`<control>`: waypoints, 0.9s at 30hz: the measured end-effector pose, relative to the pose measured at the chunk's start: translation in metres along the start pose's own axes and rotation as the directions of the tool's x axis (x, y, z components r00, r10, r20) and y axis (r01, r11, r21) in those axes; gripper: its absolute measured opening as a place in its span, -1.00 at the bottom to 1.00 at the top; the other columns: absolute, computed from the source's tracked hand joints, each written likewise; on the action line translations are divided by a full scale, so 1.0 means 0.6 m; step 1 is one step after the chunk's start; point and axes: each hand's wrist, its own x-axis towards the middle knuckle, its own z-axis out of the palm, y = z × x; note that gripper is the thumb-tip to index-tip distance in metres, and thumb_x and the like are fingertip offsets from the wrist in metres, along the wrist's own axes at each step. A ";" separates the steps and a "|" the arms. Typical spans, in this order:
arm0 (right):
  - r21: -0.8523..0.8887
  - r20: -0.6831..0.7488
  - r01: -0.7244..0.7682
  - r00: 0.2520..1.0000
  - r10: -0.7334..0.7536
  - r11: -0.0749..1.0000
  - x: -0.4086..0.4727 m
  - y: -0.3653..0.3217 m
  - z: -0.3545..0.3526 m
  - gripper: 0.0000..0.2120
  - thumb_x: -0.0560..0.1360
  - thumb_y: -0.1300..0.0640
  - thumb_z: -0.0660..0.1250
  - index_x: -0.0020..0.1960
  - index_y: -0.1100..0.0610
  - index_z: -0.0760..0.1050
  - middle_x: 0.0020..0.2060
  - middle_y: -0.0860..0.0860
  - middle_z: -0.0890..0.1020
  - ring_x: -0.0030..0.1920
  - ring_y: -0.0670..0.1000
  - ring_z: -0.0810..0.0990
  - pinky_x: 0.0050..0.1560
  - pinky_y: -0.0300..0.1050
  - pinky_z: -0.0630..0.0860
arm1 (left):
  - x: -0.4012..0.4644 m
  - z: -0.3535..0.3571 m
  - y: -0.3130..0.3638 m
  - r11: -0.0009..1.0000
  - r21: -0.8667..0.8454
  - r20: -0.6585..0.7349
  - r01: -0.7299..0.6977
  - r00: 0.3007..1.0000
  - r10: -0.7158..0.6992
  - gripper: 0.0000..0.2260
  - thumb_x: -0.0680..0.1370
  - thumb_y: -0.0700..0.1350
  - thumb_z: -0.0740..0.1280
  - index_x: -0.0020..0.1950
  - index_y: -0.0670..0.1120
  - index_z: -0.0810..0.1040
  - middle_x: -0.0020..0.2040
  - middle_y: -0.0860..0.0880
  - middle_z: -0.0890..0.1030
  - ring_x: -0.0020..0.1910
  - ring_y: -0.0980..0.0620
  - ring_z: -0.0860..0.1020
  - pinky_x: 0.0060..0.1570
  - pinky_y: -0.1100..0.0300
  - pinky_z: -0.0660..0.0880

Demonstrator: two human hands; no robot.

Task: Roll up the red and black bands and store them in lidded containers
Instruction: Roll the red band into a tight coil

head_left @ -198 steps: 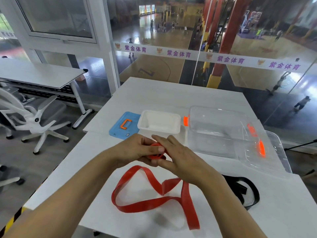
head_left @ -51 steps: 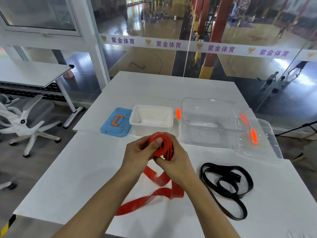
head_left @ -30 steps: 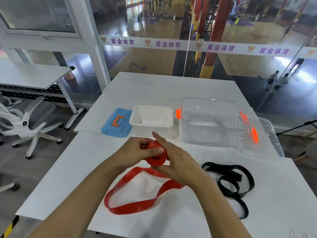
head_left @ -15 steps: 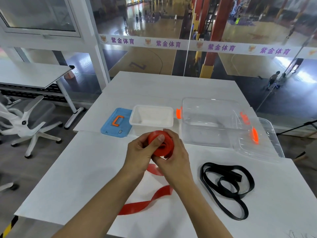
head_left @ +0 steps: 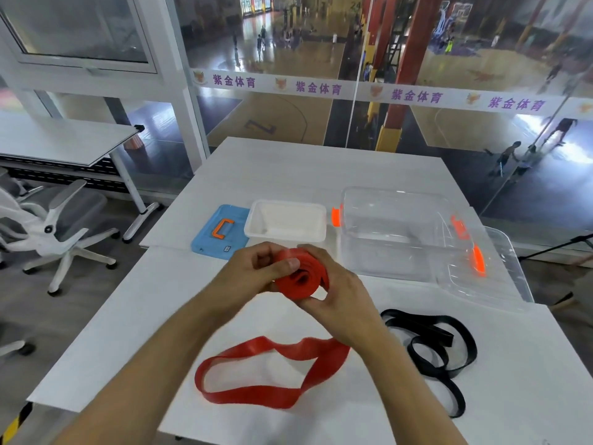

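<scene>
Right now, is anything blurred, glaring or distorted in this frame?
Head view: both forearms and the loose loop of the red band smear with motion; the clear container reflects window light; bright glare at the far right; the wide lens bends the window frames.

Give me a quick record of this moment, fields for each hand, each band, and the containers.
left hand: pinching the roll, thumb on top
right hand: cupping the roll from below
red band: partly rolled, loose loop on the table
black band: unrolled, on the table at right
white container: open
clear container: open, clear lid beside it
blue lid: flat, left of white container
</scene>
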 end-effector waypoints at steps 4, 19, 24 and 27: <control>-0.150 0.182 0.110 0.980 -0.082 0.982 0.011 -0.011 -0.021 -0.25 0.45 -0.11 0.52 0.54 -0.28 0.25 0.20 -0.15 0.64 0.14 -0.10 0.61 0.23 -0.05 0.56 | 0.001 -0.030 0.040 0.908 0.418 0.164 -0.007 0.984 -0.068 -0.74 0.42 0.11 0.50 0.08 0.11 0.67 -0.04 0.18 0.73 0.00 0.26 0.66 -0.12 0.40 0.58; 0.350 -0.044 -0.007 0.999 0.024 0.937 0.009 -0.065 -0.017 -0.13 0.43 0.10 0.58 0.50 -0.42 0.19 0.23 -0.42 0.54 0.22 -0.23 0.61 0.24 -0.23 0.56 | -0.010 0.038 0.044 0.961 0.007 -0.313 -0.277 0.912 0.265 -0.71 0.34 0.08 0.50 0.04 0.08 0.69 -0.09 0.09 0.76 -0.05 0.14 0.71 -0.10 0.36 0.60; 0.467 -0.193 0.002 0.976 0.099 0.884 0.022 -0.085 0.004 -0.11 0.39 0.23 0.55 0.48 -0.42 0.25 0.14 -0.43 0.61 0.16 -0.24 0.66 0.17 -0.27 0.60 | -0.010 0.078 0.048 0.945 -0.119 -0.475 -0.305 0.853 0.215 -0.89 0.51 -0.11 0.47 0.02 0.06 0.68 -0.13 0.14 0.75 -0.10 0.20 0.71 -0.17 0.43 0.56; 0.454 -0.204 0.007 0.974 0.096 0.891 0.021 -0.090 0.007 -0.13 0.36 0.12 0.55 0.49 -0.43 0.25 0.18 -0.36 0.63 0.18 -0.24 0.65 0.19 -0.28 0.60 | -0.011 0.080 0.046 0.945 -0.115 -0.462 -0.305 0.859 0.221 -0.88 0.52 -0.01 0.43 0.04 0.08 0.65 -0.11 0.20 0.73 -0.08 0.25 0.69 -0.16 0.45 0.55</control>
